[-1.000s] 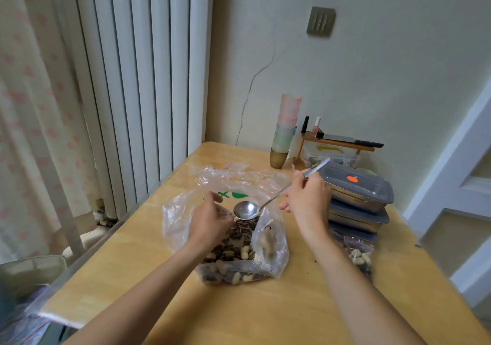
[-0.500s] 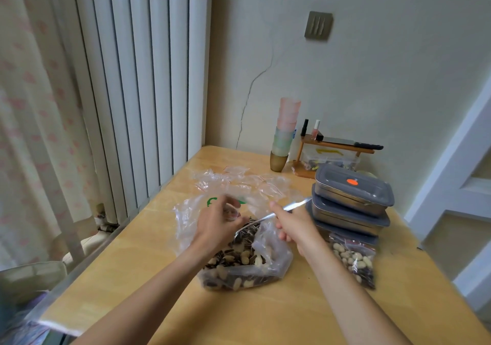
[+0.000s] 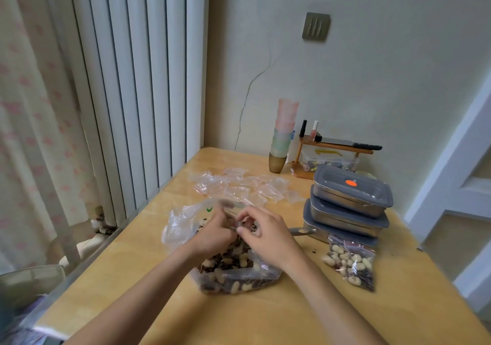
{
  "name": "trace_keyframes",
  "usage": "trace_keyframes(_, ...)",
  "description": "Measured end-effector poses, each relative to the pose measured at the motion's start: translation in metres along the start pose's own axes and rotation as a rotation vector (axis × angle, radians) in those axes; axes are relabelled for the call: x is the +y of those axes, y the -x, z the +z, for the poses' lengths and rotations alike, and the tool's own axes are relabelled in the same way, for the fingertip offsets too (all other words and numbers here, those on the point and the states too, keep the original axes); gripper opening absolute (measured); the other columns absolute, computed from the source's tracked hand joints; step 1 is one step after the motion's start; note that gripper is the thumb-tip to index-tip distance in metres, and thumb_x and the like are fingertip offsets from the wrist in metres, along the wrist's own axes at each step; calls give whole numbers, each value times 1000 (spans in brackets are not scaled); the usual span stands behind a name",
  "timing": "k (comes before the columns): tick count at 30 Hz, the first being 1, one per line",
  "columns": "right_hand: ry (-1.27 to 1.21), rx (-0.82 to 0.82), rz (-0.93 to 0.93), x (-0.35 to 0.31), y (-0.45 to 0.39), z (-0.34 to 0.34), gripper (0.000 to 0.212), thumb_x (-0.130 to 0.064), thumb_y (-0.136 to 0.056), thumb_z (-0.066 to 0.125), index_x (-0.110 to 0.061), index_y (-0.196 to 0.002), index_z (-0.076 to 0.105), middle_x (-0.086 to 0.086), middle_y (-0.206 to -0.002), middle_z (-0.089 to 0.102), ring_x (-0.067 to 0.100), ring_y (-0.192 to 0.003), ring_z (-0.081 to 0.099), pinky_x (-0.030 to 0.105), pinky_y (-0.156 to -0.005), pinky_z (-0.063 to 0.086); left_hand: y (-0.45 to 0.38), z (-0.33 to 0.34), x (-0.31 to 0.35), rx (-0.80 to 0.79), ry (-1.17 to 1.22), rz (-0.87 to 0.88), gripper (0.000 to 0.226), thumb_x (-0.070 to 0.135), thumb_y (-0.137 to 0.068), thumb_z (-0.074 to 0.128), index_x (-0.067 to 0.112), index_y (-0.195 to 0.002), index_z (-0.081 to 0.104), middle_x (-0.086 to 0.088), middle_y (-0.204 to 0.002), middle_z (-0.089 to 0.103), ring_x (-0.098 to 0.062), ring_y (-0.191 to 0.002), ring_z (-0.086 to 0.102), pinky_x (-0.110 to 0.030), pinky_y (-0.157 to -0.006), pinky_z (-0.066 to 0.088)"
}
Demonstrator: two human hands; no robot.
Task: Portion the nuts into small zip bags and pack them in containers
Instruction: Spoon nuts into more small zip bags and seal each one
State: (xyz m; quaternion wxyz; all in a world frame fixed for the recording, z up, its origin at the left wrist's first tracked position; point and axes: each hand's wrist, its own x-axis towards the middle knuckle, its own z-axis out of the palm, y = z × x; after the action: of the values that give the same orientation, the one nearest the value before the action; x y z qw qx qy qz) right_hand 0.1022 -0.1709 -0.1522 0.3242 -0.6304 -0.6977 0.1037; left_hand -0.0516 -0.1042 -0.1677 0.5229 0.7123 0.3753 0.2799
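A large clear bag of mixed nuts (image 3: 233, 278) lies on the wooden table (image 3: 292, 315) in front of me. My left hand (image 3: 215, 234), blurred, has its fingers curled at the bag's open mouth. My right hand (image 3: 267, 235) pinches clear plastic there between thumb and forefinger. I cannot tell whether that plastic is the big bag's rim or a small bag. A metal spoon handle (image 3: 303, 231) sticks out from under my right hand toward the containers. A filled small zip bag (image 3: 352, 263) lies to the right. Several empty zip bags (image 3: 239, 186) lie behind.
Three lidded steel containers (image 3: 350, 198) are stacked at the right, the top lid bearing an orange dot. Stacked plastic cups (image 3: 283, 137) and a small wooden rack (image 3: 332, 153) stand against the wall. A radiator and curtain are left of the table edge.
My right hand came down from holding the spoon raised over the bag and now meets my left hand at the bag's mouth. The spoon lies low, its handle pointing right.
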Motion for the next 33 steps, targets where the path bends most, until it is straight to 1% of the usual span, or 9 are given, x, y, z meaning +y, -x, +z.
trace_keyframes(2, 25, -28, -1, 4, -3, 12, 8, -27, -92, 69, -30, -99, 69, -12, -99, 62, 1, -80, 55, 22, -78, 48, 4, -1, 1, -9, 23, 8, 59, -15, -90, 48, 19, -133, 27, -7, -105, 56, -6, -84, 62, -19, -71, 52)
trace_keyframes(5, 53, 14, 15, 5, -7, 19, 3, -23, -90, 71, -26, -90, 70, -12, -91, 65, 3, -76, 55, 29, -77, 50, 7, -5, 0, -11, 47, 1, 57, -11, -91, 49, 22, -134, 29, -8, -103, 59, -14, -85, 59, -26, -72, 50)
trace_keyframes(8, 15, 67, 81, 6, -9, 12, 12, -20, -93, 71, -24, -82, 69, -14, -70, 62, 0, -57, 51, 15, -62, 42, 9, -10, -1, 54, 51, -8, 37, 2, -96, 57, 19, -127, 46, -9, -102, 66, -15, -81, 64, -27, -71, 54)
trace_keyframes(12, -60, 102, 151, 12, -9, 2, 19, -18, -91, 74, -31, -79, 68, -16, -66, 65, 2, -64, 62, 7, -61, 42, 9, -11, -1, 142, -68, 96, 14, 16, -94, 69, 18, -108, 71, 1, -94, 78, -11, -86, 74, -36, -84, 60)
trace_keyframes(18, -201, 111, 149, 23, -7, -6, 15, -13, -85, 79, -26, -87, 73, -6, -77, 73, 5, -70, 62, 15, -67, 50, 14, -12, 3, 133, 16, 57, 20, 38, -81, 84, 25, -96, 80, -2, -90, 79, -42, -92, 71, -62, -84, 55)
trace_keyframes(21, -293, 87, 172, 25, -5, -7, 23, -12, -86, 80, -27, -99, 68, 0, -84, 75, 19, -80, 67, 28, -78, 55, 12, -9, 4, 151, 56, 4, 10, 26, -83, 83, 19, -88, 81, -4, -89, 79, -38, -93, 72, -63, -89, 55)
trace_keyframes(25, -308, -3, 148, 26, -5, -8, 11, -22, -90, 78, -30, -97, 78, -6, -90, 76, 15, -87, 67, 30, -83, 56, 10, -6, 9, 152, 177, -67, 7, 7, -85, 78, 1, -89, 77, -13, -87, 78, -21, -78, 73, -50, -94, 55)
trace_keyframes(28, -301, -28, 119, 21, -3, -11, 1, -29, -91, 78, -28, -91, 77, -8, -90, 76, 9, -85, 66, 30, -83, 55, 11, -5, 12, 116, 224, -61, 10, 6, -86, 77, -1, -92, 77, -17, -89, 77, -21, -80, 72, -43, -90, 56)
trace_keyframes(33, -289, 63, 63, 12, -3, -25, 8, -25, -97, 69, -27, -89, 68, -7, -90, 71, 8, -88, 66, 36, -85, 56, 6, 2, 17, 113, 278, 25, 17, 16, -96, 64, 3, -103, 73, -19, -104, 74, -29, -93, 71, -40, -90, 55)
